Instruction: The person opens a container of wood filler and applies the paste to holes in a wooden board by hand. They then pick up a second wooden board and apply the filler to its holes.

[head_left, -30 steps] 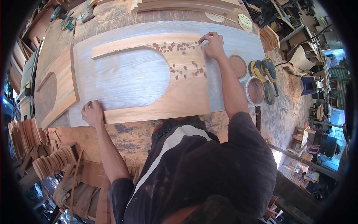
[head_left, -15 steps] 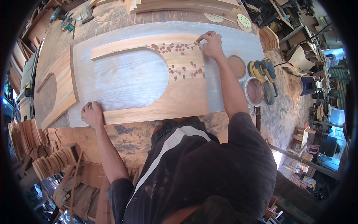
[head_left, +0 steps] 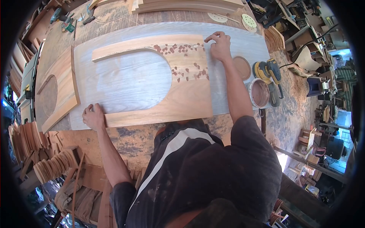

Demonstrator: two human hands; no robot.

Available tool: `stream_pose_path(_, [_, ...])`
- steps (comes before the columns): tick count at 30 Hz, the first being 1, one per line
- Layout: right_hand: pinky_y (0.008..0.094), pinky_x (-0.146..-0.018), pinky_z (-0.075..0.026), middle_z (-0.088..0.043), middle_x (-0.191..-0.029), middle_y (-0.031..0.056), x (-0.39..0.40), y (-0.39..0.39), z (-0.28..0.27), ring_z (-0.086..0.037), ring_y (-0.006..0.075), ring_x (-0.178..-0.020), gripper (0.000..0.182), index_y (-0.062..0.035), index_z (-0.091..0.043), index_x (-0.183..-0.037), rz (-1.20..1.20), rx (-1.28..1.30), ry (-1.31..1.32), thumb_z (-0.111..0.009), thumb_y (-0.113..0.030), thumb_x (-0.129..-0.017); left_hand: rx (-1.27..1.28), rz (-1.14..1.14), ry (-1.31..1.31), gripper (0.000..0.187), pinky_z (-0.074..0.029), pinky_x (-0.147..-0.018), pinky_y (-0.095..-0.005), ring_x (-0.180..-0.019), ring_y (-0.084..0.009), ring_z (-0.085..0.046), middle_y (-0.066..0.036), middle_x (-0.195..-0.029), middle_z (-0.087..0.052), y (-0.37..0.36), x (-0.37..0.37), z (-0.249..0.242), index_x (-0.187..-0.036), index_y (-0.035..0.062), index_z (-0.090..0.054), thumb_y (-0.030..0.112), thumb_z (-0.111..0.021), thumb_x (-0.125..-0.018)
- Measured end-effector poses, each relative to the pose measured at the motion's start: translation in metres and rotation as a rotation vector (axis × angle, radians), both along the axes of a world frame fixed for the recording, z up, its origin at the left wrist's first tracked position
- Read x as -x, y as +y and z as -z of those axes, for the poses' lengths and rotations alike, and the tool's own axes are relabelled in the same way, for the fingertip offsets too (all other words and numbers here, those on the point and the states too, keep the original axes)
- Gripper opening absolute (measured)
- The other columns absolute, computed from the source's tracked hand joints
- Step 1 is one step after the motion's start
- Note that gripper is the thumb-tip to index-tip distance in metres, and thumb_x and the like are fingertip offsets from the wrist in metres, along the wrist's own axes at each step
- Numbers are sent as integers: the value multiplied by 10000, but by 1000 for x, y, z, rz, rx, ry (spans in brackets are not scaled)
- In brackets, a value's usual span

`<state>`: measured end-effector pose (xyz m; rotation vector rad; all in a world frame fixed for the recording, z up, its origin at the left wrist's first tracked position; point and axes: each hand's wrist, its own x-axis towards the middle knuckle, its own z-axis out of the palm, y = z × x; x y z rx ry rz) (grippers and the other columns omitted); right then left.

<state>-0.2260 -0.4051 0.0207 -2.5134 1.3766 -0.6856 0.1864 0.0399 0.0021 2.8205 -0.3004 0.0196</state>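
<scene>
A pale U-shaped wooden panel (head_left: 186,95) lies on a grey-washed board (head_left: 133,79). Reddish-brown filler spots dot its right part, in one band along the upper edge and another across the middle. My left hand (head_left: 94,117) rests with curled fingers at the left end of the panel's lower arm; whatever it may hold is hidden. Just off the panel's upper right corner is my right hand (head_left: 219,45), its thumb and fingers bent together over the grey board. Anything between those fingertips is too small to make out.
Right of the panel are an open tub of brownish paste (head_left: 260,93), a round lid (head_left: 242,67) and a yellow-black sander (head_left: 268,72). Another cut panel (head_left: 66,91) lies at the left. Stacked boards (head_left: 186,7), drills (head_left: 62,19) and sanding discs (head_left: 249,22) sit along the back.
My right hand has shifted slightly right, its fingertips leaving the panel's upper right corner. My left hand and the panel stay nearly where they were.
</scene>
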Motion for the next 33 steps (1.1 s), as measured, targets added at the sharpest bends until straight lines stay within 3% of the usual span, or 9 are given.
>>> stream_pose_path(4, [515,-1080,-427,-622,-1303,51,3,6,2,-491,371,-1237,420,-317,-831,-976,-23,0,37,-607,-22,-779,7,0,8,517,-425,-1164,-509,-1391,-398,-494,-137,-1496,-576,-1,1,-2,-1277,156,-764,468,-651,-880])
stream_pose_path(13, [519,-1101,-427,-622,-1329,63,-1,12,9,-491,384,-1243,321,-346,-839,-1075,-20,-76,34,-711,-152,-854,-6,-4,-6,521,-430,-1159,-512,-1373,-401,-504,-139,-1484,-585,-1,1,-1,-1280,151,-768,465,-645,-883])
stream_pose_path(19, [506,-1128,-420,-607,-1367,118,-9,22,-8,-468,406,-1290,409,-234,-832,-1134,-120,-179,-121,-636,-42,-831,12,23,-10,533,-419,-1171,-509,-1378,-407,-495,-143,-1485,-576,2,1,1,-1291,141,-759,468,-647,-885])
stream_pose_path(25, [413,-1045,-486,-654,-1325,126,-9,70,-54,-548,305,-1248,474,-123,-791,-1204,-181,-458,-584,-579,-7,-795,52,48,-46,505,-419,-1172,-501,-1397,-377,-494,-152,-1498,-571,5,3,3,-1288,129,-755,438,-652,-903])
stream_pose_path(27, [329,-1019,-481,-648,-1316,56,3,86,-48,-552,187,-1153,457,-42,-717,-1255,-91,-538,-752,-589,17,-820,148,115,-90,467,-433,-1153,-480,-1364,-364,-531,-139,-1464,-603,8,1,9,-1286,130,-757,407,-674,-919])
stream_pose_path(28, [329,-1019,-481,-648,-1316,56,10,97,-44,-552,187,-1153,457,-42,-717,-1255,-75,-533,-754,-589,17,-820,148,131,-86,467,-433,-1153,-480,-1364,-364,-531,-139,-1464,-603,11,-1,13,-1286,130,-757,407,-674,-919])
stream_pose_path(30, [291,-983,-479,-643,-1283,33,23,126,-29,-535,154,-1138,468,-10,-668,-1302,-3,-664,-966,-603,20,-840,297,356,-1,390,-458,-1101,-459,-1277,-353,-582,-119,-1369,-668,23,-3,17,-1240,124,-765,360,-717,-933])
stream_pose_path(31, [291,-983,-479,-643,-1283,33,32,141,-22,-535,154,-1138,468,-10,-668,-1302,19,-661,-967,-603,20,-840,291,374,8,390,-458,-1101,-459,-1277,-353,-582,-119,-1369,-668,29,4,11,-1240,124,-765,360,-717,-933])
stream_pose_path(33, [281,-943,-488,-640,-1238,39,50,171,-11,-539,140,-1109,492,-8,-644,-1328,99,-683,-863,-610,33,-839,209,673,-64,317,-473,-1051,-446,-1191,-339,-606,-96,-1259,-718,39,23,0,-1179,118,-765,322,-755,-936])
